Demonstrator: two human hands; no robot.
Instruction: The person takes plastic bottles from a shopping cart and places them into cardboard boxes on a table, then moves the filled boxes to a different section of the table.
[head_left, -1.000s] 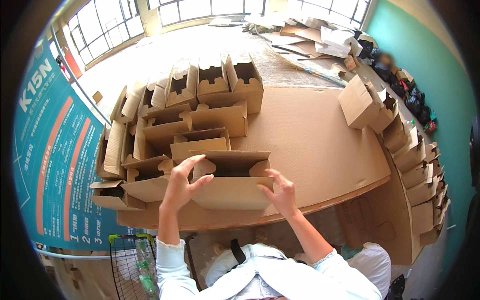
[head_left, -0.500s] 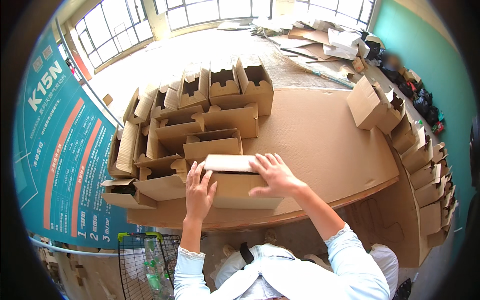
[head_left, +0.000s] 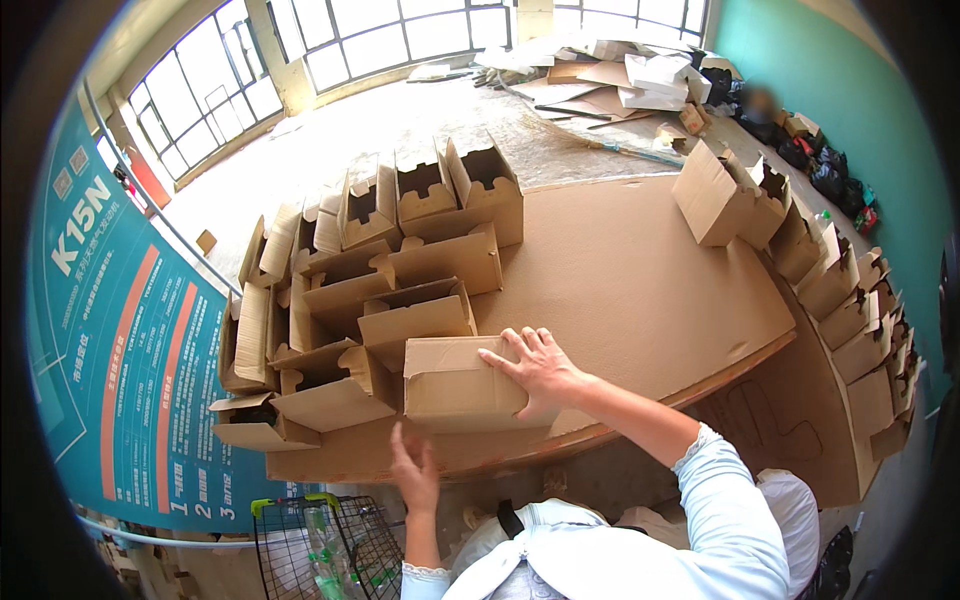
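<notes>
Resting a splayed right hand (head_left: 538, 370) on a closed carton (head_left: 455, 390), near side of the surface (head_left: 640, 270).
Holding the left hand (head_left: 415, 470) open (slightly blurred) near its left end, with open boxes (head_left: 340, 400) farther left.

Head view, one item: wide fisheye, left unit of a side-by-side pair worn on the person's head. Aim: downward and ahead, upright, unmirrored. Range: close over the hands (head_left: 541, 372) and tabletop (head_left: 630, 270), around dial centre; wearer's pale jacket (head_left: 640, 555) nearest, 5 to 6 o'clock. Far limit: windows (head_left: 350, 55), 10 to 1 o'clock. Flanks: teal banner (head_left: 130, 350), 9 o'clock; green wall (head_left: 850, 120), 2 o'clock. Straight edges bend toward the rim.
</notes>
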